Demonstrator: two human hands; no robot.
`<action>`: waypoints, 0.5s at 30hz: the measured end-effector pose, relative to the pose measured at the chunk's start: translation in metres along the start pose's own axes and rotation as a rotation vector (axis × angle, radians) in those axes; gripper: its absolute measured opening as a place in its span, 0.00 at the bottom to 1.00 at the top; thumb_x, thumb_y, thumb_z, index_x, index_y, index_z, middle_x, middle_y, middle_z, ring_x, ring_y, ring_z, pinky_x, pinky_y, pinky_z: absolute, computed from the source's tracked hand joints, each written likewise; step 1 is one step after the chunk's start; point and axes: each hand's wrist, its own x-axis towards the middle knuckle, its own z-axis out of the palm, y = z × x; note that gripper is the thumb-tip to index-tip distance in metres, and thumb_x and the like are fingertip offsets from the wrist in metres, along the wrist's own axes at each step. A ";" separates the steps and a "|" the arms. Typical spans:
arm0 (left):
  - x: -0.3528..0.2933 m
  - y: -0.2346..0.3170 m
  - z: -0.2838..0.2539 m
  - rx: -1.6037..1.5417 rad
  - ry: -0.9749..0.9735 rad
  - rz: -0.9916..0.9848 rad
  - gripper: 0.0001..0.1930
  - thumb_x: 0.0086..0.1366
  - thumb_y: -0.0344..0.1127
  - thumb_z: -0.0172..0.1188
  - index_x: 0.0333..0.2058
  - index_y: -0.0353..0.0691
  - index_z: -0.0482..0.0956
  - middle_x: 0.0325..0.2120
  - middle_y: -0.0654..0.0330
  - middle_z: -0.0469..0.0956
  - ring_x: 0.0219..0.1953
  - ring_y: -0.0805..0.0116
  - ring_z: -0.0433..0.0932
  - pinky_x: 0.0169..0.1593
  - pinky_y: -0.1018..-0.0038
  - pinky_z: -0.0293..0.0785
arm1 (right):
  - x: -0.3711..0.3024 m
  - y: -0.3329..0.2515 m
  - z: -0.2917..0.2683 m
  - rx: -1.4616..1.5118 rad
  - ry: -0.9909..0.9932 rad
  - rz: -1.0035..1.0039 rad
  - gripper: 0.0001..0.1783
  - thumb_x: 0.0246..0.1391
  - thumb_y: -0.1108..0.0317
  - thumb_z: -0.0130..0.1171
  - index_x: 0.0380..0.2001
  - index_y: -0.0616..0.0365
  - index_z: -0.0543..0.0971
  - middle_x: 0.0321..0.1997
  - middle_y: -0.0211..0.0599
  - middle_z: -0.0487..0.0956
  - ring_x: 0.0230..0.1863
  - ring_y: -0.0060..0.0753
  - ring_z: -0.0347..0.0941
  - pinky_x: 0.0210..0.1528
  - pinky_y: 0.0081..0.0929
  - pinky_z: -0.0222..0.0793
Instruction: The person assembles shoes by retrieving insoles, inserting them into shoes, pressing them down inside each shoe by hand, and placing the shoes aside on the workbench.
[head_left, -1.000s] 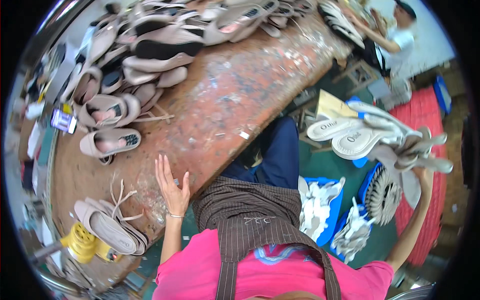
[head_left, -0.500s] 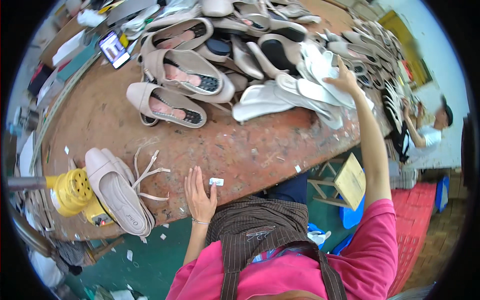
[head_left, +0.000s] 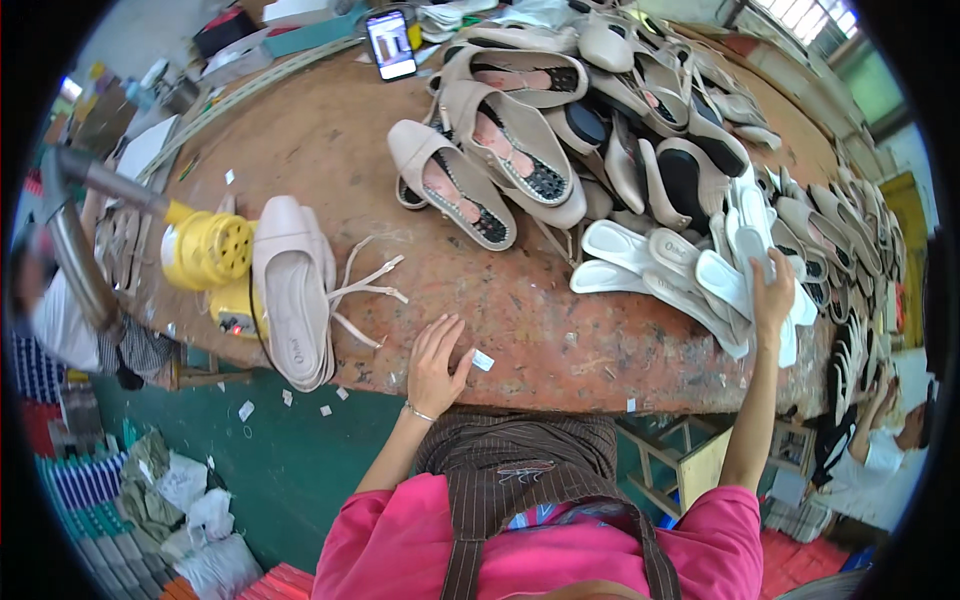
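My left hand lies on the worn brown tabletop with its fingers stretched out, and a small white label is beside its thumb. Over to the right, my right hand has its thumb and fingers closed on a white insole at the right side of a loose pile of white insoles. To the left of my left hand stands a pair of beige flat shoes with loose straps, an insole showing inside the nearer one. My right palm is hidden from view.
A yellow round-headed device on a metal arm stands left of the pair. Many beige shoes are heaped at the back, near a phone. A wooden stool stands below the table's front edge. Another person works at far right.
The whole view has swung, shifting the tabletop scene. My right hand has come nearer to me along the insole pile and now grips an insole. My left hand stays by the label.
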 end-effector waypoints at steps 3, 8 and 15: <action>0.033 0.000 0.000 -0.287 0.118 -0.258 0.28 0.64 0.38 0.62 0.60 0.34 0.68 0.42 0.50 0.81 0.41 0.51 0.79 0.49 0.58 0.73 | 0.015 -0.005 -0.040 -0.014 -0.048 0.205 0.17 0.63 0.53 0.56 0.46 0.54 0.76 0.28 0.50 0.79 0.28 0.55 0.78 0.31 0.44 0.70; 0.139 -0.012 0.028 -0.387 0.099 -0.600 0.37 0.66 0.41 0.58 0.67 0.32 0.51 0.34 0.42 0.82 0.32 0.42 0.81 0.40 0.54 0.75 | 0.018 -0.029 -0.113 0.414 0.270 0.461 0.20 0.64 0.55 0.56 0.50 0.60 0.72 0.32 0.50 0.83 0.28 0.40 0.79 0.32 0.34 0.74; 0.136 -0.021 0.015 -0.131 0.333 -0.425 0.24 0.61 0.26 0.50 0.58 0.38 0.68 0.35 0.34 0.78 0.39 0.33 0.77 0.44 0.46 0.70 | -0.071 -0.087 -0.121 1.498 -0.048 0.684 0.32 0.67 0.55 0.44 0.65 0.70 0.58 0.58 0.63 0.72 0.60 0.55 0.71 0.66 0.49 0.63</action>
